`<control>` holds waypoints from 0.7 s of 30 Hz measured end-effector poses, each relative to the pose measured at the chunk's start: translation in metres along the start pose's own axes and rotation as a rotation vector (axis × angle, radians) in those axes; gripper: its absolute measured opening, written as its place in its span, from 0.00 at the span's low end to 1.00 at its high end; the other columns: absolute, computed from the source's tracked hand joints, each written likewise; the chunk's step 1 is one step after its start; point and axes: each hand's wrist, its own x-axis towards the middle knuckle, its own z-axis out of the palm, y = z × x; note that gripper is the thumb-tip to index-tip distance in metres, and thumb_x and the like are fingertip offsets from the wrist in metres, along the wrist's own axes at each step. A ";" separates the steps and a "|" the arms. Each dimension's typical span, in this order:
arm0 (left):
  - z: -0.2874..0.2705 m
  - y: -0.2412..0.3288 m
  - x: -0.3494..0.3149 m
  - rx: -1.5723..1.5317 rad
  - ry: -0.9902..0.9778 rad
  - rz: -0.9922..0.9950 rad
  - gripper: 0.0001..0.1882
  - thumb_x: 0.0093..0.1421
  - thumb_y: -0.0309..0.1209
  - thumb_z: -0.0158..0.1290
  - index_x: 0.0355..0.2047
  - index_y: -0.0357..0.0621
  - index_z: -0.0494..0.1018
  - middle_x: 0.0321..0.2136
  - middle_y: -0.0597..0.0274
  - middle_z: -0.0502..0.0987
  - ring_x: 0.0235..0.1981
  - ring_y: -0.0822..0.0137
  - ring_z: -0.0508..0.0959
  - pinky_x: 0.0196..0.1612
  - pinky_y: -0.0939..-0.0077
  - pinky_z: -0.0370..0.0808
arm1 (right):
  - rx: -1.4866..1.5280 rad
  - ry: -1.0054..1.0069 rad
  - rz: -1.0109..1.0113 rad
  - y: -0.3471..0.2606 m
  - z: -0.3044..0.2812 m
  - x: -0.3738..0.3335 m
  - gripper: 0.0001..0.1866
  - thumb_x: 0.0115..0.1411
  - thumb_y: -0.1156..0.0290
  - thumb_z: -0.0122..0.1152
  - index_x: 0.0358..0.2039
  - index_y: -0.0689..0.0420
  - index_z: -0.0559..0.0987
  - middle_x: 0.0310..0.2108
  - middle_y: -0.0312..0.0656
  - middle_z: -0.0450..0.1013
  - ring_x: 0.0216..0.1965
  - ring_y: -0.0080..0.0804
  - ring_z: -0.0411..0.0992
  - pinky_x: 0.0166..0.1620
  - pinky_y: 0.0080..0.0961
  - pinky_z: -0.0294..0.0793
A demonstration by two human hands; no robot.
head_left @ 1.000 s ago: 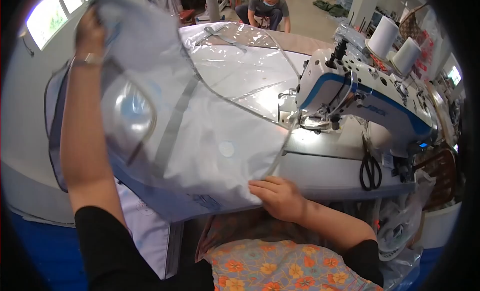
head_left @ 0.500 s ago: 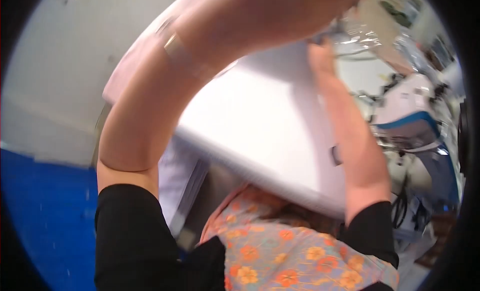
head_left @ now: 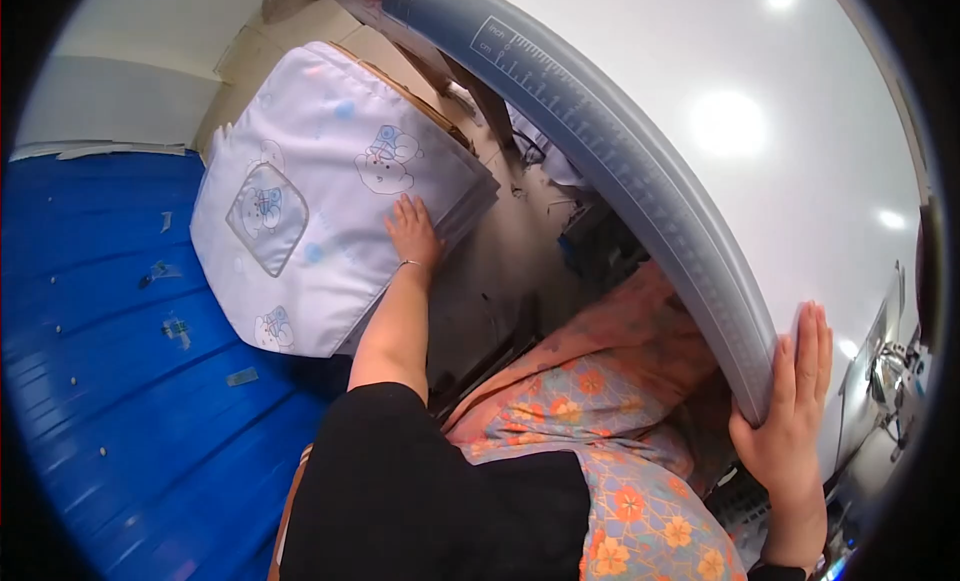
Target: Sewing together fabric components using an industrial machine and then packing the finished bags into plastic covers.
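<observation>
Readable print stands on 1 thing: the grey edge (head_left: 690, 251) of the white table (head_left: 800, 211), against which the right hand (head_left: 790, 421) rests. Up and left of that hand, along the edge, runs a pale ruler scale (head_left: 560, 91) with 2 rows of tick marks, small numbers and 2 short unit labels. The labels sit at its far end, above and right of the left hand (head_left: 415, 236); nearer the right hand, the numbers grow too faint to read.

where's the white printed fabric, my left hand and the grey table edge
White printed fabric (head_left: 332, 213): head view, middle of its top surface
Left hand (head_left: 416, 239): head view, back of the hand
Grey table edge (head_left: 640, 171): head view, about midway along it
</observation>
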 end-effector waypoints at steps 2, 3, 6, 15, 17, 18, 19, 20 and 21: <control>0.037 -0.057 0.002 0.266 0.325 -0.097 0.40 0.58 0.37 0.58 0.68 0.46 0.56 0.70 0.52 0.55 0.70 0.49 0.54 0.68 0.49 0.57 | 0.066 -0.001 -0.045 -0.005 -0.005 0.008 0.52 0.42 0.82 0.59 0.70 0.56 0.51 0.70 0.65 0.47 0.71 0.68 0.46 0.70 0.61 0.44; 0.043 -0.058 0.002 0.253 0.310 -0.086 0.40 0.58 0.37 0.58 0.68 0.46 0.56 0.70 0.52 0.55 0.70 0.49 0.54 0.68 0.49 0.57 | 0.068 -0.040 -0.032 -0.004 -0.004 0.005 0.52 0.41 0.82 0.58 0.70 0.57 0.50 0.70 0.66 0.46 0.70 0.70 0.46 0.69 0.64 0.44; 0.038 -0.072 0.001 -0.023 0.149 -0.041 0.35 0.56 0.27 0.54 0.66 0.46 0.61 0.66 0.54 0.62 0.66 0.50 0.63 0.64 0.54 0.65 | 0.057 -0.043 -0.018 0.001 -0.002 -0.006 0.52 0.42 0.82 0.58 0.70 0.57 0.50 0.70 0.66 0.45 0.70 0.70 0.45 0.69 0.65 0.43; -0.058 -0.132 0.001 -0.855 0.656 -0.594 0.20 0.68 0.39 0.48 0.45 0.31 0.74 0.37 0.36 0.79 0.37 0.41 0.77 0.43 0.54 0.72 | 0.035 -0.035 -0.040 0.010 -0.007 -0.004 0.50 0.43 0.77 0.57 0.69 0.60 0.50 0.68 0.71 0.47 0.68 0.75 0.48 0.66 0.70 0.47; -0.109 -0.156 0.018 -1.153 0.869 -0.803 0.25 0.68 0.43 0.49 0.44 0.26 0.73 0.37 0.38 0.79 0.37 0.49 0.78 0.43 0.57 0.72 | 0.030 -0.002 -0.048 0.006 -0.009 -0.001 0.50 0.43 0.78 0.57 0.69 0.60 0.51 0.68 0.70 0.47 0.69 0.73 0.48 0.67 0.69 0.47; -0.160 -0.152 0.024 -1.326 0.926 -0.829 0.27 0.68 0.44 0.49 0.43 0.23 0.73 0.37 0.40 0.79 0.38 0.53 0.79 0.43 0.59 0.73 | 0.018 -0.004 -0.033 0.004 -0.010 -0.001 0.50 0.42 0.78 0.57 0.69 0.60 0.51 0.68 0.69 0.47 0.69 0.72 0.48 0.67 0.68 0.46; -0.211 -0.147 0.028 -1.525 1.037 -0.706 0.26 0.68 0.44 0.49 0.45 0.24 0.73 0.37 0.41 0.79 0.40 0.55 0.79 0.44 0.60 0.74 | 0.012 0.032 -0.031 0.002 -0.006 -0.002 0.48 0.43 0.79 0.58 0.68 0.61 0.54 0.69 0.66 0.48 0.69 0.69 0.49 0.68 0.64 0.47; -0.265 -0.139 0.028 -1.714 1.142 -0.565 0.27 0.67 0.44 0.50 0.46 0.25 0.73 0.37 0.42 0.79 0.41 0.57 0.79 0.45 0.62 0.74 | -0.005 0.070 -0.036 -0.002 -0.003 0.000 0.48 0.43 0.79 0.58 0.68 0.61 0.54 0.69 0.66 0.48 0.69 0.69 0.49 0.68 0.64 0.47; -0.317 -0.124 0.024 -1.914 1.198 -0.297 0.25 0.66 0.41 0.51 0.49 0.25 0.72 0.39 0.44 0.79 0.41 0.58 0.80 0.45 0.66 0.76 | 0.011 0.081 -0.026 -0.007 0.000 0.005 0.47 0.43 0.78 0.59 0.67 0.62 0.55 0.69 0.65 0.49 0.70 0.67 0.49 0.69 0.62 0.47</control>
